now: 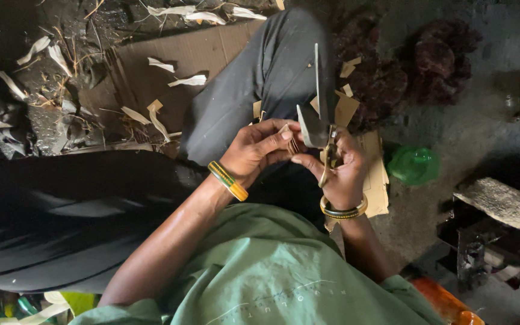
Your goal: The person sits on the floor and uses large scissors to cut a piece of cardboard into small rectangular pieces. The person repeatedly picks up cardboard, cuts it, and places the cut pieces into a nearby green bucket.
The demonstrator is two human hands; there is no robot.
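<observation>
Your right hand (341,171), just right of the frame's centre, has its fingers (308,161) closed around the handles of a pair of large metal scissors (317,117). The blades stand open and point toward the top of the frame, over your grey-trousered knee (272,66). Your left hand (257,150), touching the right one at the centre, pinches a small tan strip (290,141) between thumb and fingertips, holding it right at the base of the blades. A green and yellow bangle (228,180) sits on your left wrist, and a dark, gold-edged one (344,210) on your right.

Under your right hand a stack of tan card pieces (377,174) lies on the floor, with a crumpled green plastic bag (414,164) just beside it. A flat sheet of brown cardboard (176,72) lies in the upper left of the frame, scattered with pale cut scraps (191,80). A dark red heap (434,57), too dim to identify, sits at the upper right.
</observation>
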